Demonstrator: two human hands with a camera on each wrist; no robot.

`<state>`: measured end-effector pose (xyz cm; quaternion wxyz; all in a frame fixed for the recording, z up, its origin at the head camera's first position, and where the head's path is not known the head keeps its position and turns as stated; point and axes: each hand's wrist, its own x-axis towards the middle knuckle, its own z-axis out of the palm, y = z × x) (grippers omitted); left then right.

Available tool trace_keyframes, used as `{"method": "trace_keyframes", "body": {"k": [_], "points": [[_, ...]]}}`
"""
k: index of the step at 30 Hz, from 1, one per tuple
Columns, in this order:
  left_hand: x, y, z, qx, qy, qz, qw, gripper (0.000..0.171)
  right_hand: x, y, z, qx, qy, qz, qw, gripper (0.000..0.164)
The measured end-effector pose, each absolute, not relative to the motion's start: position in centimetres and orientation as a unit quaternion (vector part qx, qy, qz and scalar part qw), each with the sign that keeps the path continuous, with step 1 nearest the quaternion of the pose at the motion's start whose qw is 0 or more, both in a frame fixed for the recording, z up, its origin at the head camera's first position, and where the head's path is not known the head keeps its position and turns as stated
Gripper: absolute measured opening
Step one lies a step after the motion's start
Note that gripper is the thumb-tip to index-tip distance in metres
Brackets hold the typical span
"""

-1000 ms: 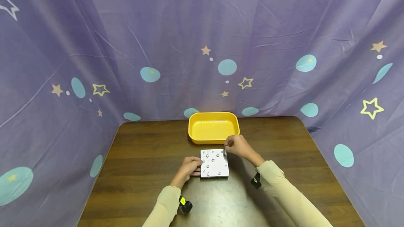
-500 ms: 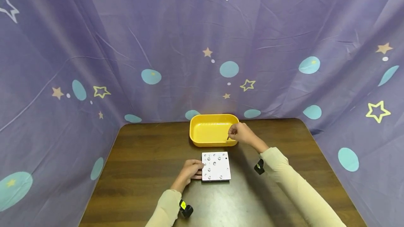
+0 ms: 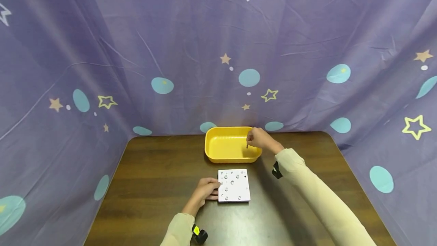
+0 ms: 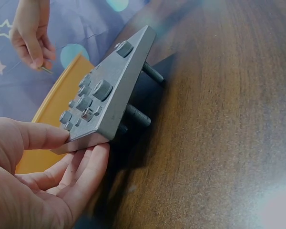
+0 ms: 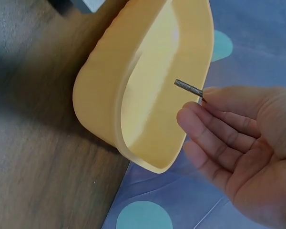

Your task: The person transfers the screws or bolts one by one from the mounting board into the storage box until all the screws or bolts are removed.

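A square metal plate studded with several bolts lies in front of a yellow bin. Threaded bolt ends stick out beneath the plate in the left wrist view. My left hand grips the plate's left edge, thumb on top and fingers underneath. Over the right part of the bin, my right hand pinches a small bolt by its upper end, threads pointing down toward the bin. Its head is hidden by the fingers. A dark bare hole shows near the plate's far right corner.
The brown wooden table carries the plate and bin. A purple patterned curtain hangs close behind the bin and along both sides.
My right hand has lifted the bolt away from the plate's far right corner and carried it up and back over the bin. The left hand keeps its grip on the plate.
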<state>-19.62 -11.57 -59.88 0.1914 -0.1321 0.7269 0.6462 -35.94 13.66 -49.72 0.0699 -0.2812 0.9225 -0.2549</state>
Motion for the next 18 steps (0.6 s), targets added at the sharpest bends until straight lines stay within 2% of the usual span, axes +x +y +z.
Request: {"method": "trace_keyframes", "body": {"k": [18], "points": [[-20.0, -11.9, -60.2, -0.124, 0.717, 0.654, 0.209, 0.035, -38.8, 12.2, -51.6, -0.261, 0.935, -0.208, 0.116, 0.011]]}}
